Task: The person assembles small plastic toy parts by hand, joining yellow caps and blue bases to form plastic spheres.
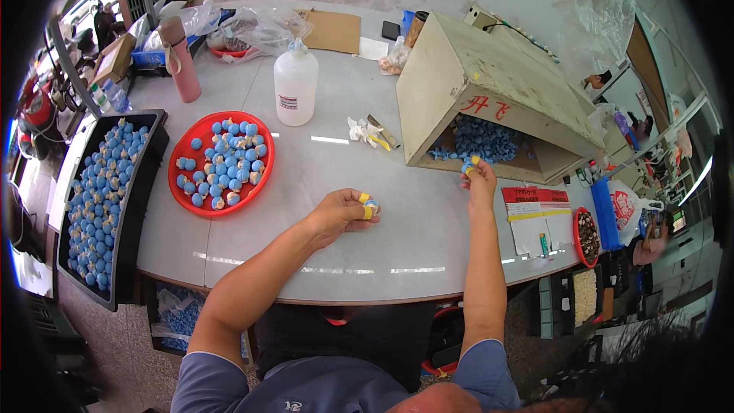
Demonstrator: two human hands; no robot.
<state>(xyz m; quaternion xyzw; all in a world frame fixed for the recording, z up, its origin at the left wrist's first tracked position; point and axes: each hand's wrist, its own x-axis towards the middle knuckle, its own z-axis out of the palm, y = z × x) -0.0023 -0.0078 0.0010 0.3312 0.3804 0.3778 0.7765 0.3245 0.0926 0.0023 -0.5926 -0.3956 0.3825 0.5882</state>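
Observation:
Yellow bands wrap fingertips on both of my hands. My left hand [342, 214] is closed in a pinch over the middle of the table, on a small bluish piece [371, 204] that the fingers mostly cover. My right hand [480, 180] reaches to the mouth of a cream box [430, 92], its fingers pinching a small blue piece [466, 166]. Inside the box, behind that hand, lies a heap of small blue pieces [483, 139]. To the left, a round red tray [178, 190] holds many blue balls [223, 169] with beige bits on them.
A long black tray [131, 248] of similar balls stands at the far left. Behind the red tray are a white bottle [296, 88] and a pink flask [181, 69]. Crumpled white tissue [361, 130] lies near the box. Red-and-white papers [537, 218] lie at the right.

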